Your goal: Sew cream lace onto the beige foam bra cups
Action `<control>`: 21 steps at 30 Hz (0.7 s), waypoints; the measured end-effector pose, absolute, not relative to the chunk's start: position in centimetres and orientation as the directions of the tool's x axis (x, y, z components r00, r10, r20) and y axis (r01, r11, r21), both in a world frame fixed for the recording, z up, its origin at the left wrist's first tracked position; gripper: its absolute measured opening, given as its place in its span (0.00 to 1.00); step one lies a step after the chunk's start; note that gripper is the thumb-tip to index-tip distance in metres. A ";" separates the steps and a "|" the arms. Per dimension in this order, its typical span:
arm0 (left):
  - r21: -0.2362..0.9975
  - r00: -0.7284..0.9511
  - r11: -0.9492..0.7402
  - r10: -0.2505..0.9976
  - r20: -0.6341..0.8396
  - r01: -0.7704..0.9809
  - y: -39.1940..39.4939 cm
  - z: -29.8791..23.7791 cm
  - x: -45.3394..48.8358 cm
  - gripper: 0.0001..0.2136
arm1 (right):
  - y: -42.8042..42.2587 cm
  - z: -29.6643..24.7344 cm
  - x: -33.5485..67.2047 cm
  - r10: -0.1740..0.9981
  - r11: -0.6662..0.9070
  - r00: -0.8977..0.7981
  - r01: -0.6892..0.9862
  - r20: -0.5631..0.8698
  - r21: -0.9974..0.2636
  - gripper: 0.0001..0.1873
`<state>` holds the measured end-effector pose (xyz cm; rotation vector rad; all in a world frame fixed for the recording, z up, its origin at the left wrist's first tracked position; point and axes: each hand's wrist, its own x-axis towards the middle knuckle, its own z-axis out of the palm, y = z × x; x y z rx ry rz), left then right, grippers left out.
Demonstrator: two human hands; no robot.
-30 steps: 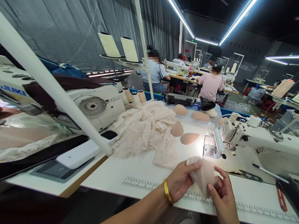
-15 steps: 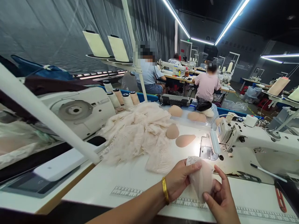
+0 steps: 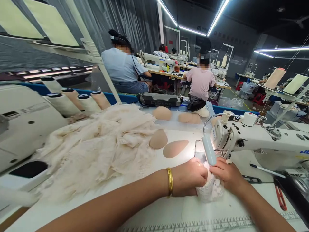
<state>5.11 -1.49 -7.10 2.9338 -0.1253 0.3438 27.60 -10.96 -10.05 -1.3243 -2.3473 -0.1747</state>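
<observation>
Both my hands grip one small lace-covered cup piece (image 3: pixel 211 190) on the white table (image 3: pixel 169 212), right in front of the sewing machine's needle area (image 3: pixel 217 151). My left hand (image 3: pixel 190 177), with a gold bangle on its wrist, is closed on the piece's left side. My right hand (image 3: pixel 228 174) is closed on its right side, just under the machine head (image 3: pixel 241 135). Two loose beige foam cups (image 3: pixel 158 139) (image 3: pixel 175 149) lie on the table just beyond my hands.
A big heap of cream lace fabric (image 3: pixel 101 145) covers the table's left. Thread cones (image 3: pixel 72 100) stand behind it. More foam cups (image 3: pixel 162 112) lie at the far edge by a black device (image 3: pixel 159 99). Red-handled snips (image 3: pixel 280 197) lie at right. Two people sit sewing with their backs turned.
My head has leaned forward and closer. Both hands have carried the lace piece from the table's near edge up to the needle area of the machine.
</observation>
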 end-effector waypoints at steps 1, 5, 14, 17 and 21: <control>0.184 0.970 -0.978 -0.056 0.237 -0.101 -1.4 -7.4 5.0 0.08 | -11.1 -10.2 27.8 0.783 0.541 -0.448 0.832 0.430 -0.119 0.21; 0.239 0.961 -0.967 -0.023 0.274 -0.091 -1.5 -7.4 4.6 0.07 | -11.8 -9.9 28.1 0.804 0.540 -0.459 0.830 0.379 -0.140 0.22; 0.239 0.949 -0.966 -0.022 0.316 -0.102 -1.2 -6.9 5.0 0.07 | -11.3 -10.1 28.0 0.846 0.449 -0.357 0.878 0.397 -0.166 0.19; 0.244 0.952 -0.965 -0.018 0.305 -0.097 -1.0 -6.7 5.0 0.07 | -11.3 -10.4 28.1 0.858 0.415 -0.326 0.895 0.397 -0.163 0.19; 0.260 0.966 -0.962 -0.017 0.259 -0.087 -0.7 -6.3 5.1 0.07 | -11.3 -10.6 28.2 0.873 0.393 -0.322 0.909 0.366 -0.137 0.21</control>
